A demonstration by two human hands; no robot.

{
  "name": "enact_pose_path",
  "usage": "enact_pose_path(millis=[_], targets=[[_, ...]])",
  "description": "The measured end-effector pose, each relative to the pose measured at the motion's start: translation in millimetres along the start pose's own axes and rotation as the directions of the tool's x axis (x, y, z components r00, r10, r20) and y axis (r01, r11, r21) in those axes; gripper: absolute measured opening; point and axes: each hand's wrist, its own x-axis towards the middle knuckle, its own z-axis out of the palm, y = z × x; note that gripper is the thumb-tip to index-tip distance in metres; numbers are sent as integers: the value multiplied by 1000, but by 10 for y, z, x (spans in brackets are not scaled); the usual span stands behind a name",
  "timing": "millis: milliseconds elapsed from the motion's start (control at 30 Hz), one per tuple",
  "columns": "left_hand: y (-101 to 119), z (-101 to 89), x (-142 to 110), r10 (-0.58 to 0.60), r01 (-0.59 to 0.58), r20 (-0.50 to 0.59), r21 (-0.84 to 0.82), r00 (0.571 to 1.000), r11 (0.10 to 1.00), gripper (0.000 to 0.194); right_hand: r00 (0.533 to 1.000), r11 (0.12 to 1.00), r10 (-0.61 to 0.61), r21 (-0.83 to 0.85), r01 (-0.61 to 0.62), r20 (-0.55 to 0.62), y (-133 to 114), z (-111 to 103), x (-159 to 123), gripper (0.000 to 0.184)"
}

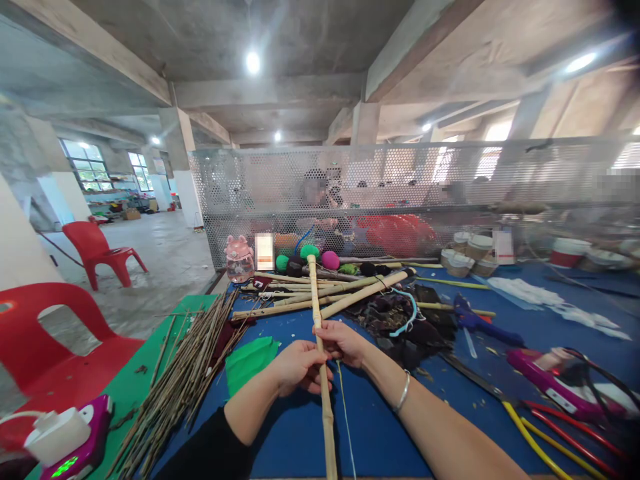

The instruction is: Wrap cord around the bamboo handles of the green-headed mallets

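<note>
A pale, jointed bamboo stick [327,407] stands nearly upright in view, running from the near table edge toward the back. My left hand [300,367] closes on it from the left, with thumb and fingertips at its middle. Slightly higher, my right hand [343,343] pinches the stick from the right, its fingertips touching the bamboo. A thin pale string [345,407] hangs from beneath my right hand down the blue table [385,413]. Whether either hand also grips the string is hidden. Behind the hands, several more bamboo sticks [280,308] lie crossed.
Thin twigs [185,367] are heaped at left beside a green sheet [250,363]. Coloured yarn balls [330,260] line the back near a perforated metal screen [250,193]. At right lie a blue glue gun [483,320], yellow-handled shears [515,420] and dark cloth [425,320].
</note>
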Motion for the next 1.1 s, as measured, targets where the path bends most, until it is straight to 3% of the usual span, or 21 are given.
enact_pose_path(millis=[167,300,467,567,633,767,933,1100], targets=[[42,-75,35,84,-79,-159,38,984,996,50,983,986,-93,-155,68,-161,-96,91,-77,27],[57,-146,67,191,-192,-314,30,930,981,46,971,985,-89,-164,53,-221,-257,134,-380,25],[158,-160,178,362,-361,-461,94,811,928,35,977,970,-72,-241,21,-202,-298,157,-906,29],[371,-134,345,426,-454,-552,94,717,886,37,983,967,-95,-251,53,-158,-223,152,-1131,31],[549,-117,507,409,-477,-588,45,698,878,41,983,960,-125,-267,86,-132,-162,165,-1222,31],[862,-104,845,423,-531,-553,-41,718,847,54,987,953,-130,-287,97,-97,-45,253,-1320,25],[1056,-243,1012,628,-465,-392,436,672,770,35,989,951,-108,-301,73,-102,93,301,-1358,18],[1245,-599,943,679,-371,-380,621,628,690,26,987,944,-100,-326,53,-128,201,191,-1297,15]])
